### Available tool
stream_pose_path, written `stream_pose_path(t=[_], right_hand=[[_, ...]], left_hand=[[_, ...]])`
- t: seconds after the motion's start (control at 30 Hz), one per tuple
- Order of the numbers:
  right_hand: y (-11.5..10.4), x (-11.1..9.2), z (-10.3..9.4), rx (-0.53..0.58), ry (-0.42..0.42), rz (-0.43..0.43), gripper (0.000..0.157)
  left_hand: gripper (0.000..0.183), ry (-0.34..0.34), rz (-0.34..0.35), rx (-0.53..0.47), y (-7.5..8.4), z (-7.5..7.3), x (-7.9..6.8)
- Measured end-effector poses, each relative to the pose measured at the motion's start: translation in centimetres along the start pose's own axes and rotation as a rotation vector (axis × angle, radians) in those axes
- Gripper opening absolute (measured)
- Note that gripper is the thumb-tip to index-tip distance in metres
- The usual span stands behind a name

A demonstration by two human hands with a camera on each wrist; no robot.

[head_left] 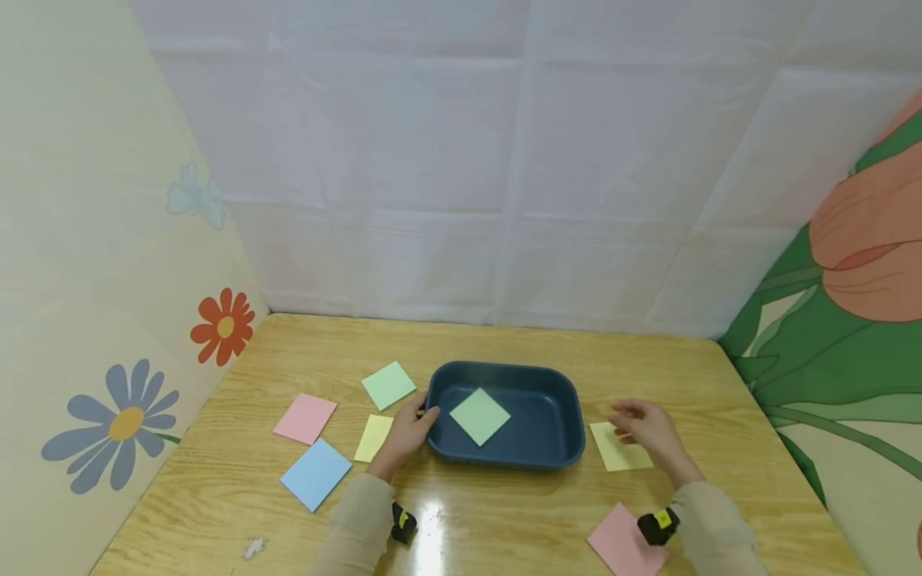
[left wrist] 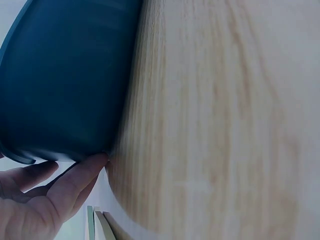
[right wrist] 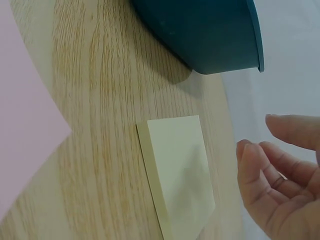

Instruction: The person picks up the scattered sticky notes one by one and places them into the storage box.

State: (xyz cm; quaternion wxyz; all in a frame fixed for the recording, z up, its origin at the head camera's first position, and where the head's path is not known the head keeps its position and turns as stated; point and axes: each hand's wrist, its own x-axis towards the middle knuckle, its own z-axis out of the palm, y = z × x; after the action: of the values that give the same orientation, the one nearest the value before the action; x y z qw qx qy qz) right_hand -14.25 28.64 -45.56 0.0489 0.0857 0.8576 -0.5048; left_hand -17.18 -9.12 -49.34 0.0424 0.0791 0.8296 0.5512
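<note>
Head view: the left hand (head_left: 407, 433) is grasping the left end of the blue tray (head_left: 543, 416), which is resting on the surface (head_left: 497, 512), holding a green pad (head_left: 480, 417); the right hand (head_left: 650, 430) is hovering near a yellow pad (head_left: 621, 458), fingers (right wrist: 251, 167) loosely bent, released.

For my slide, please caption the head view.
A person's left grip holds a dark blue tray; right grip hovers near a yellow pad.

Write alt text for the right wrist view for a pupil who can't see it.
An empty right hand is poised near a yellow note pad on a wooden table. Part of a dark blue-green tray shows at the top, a corner of pink paper at the left.
</note>
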Motion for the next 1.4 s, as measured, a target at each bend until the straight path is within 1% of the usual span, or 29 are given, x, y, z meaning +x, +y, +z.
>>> stream_pose_path(t=[0.17,0.4,0.73,1.07,1.27,1.4], right_hand=[[0.4,0.1,-0.2,-0.013,-0.015,0.004,0.036],[0.9,0.3,-0.6,-0.028,-0.015,0.017,0.039],[1.4,0.4,-1.0,-0.131,-0.012,0.016,0.039],[2.0,0.7,-1.0,-0.203,0.0,0.029,0.039],[2.1,0.5,-1.0,-0.264,0.007,0.007,0.04],[2.1,0.4,-1.1,-0.277,0.004,-0.002,0.04]], left_hand=[[0.044,0.003,-0.001,-0.005,-0.1,0.0,0.0],[0.044,-0.002,0.0,-0.005,-0.1,0.0,0.1],[0.044,-0.013,-0.008,-0.018,0.0,0.0,0.1],[0.044,-0.012,-0.006,-0.011,0.0,0.0,0.0],[0.044,-0.012,-0.007,-0.01,-0.1,0.0,0.0],[0.043,-0.011,-0.009,-0.01,0.0,0.0,0.0]])
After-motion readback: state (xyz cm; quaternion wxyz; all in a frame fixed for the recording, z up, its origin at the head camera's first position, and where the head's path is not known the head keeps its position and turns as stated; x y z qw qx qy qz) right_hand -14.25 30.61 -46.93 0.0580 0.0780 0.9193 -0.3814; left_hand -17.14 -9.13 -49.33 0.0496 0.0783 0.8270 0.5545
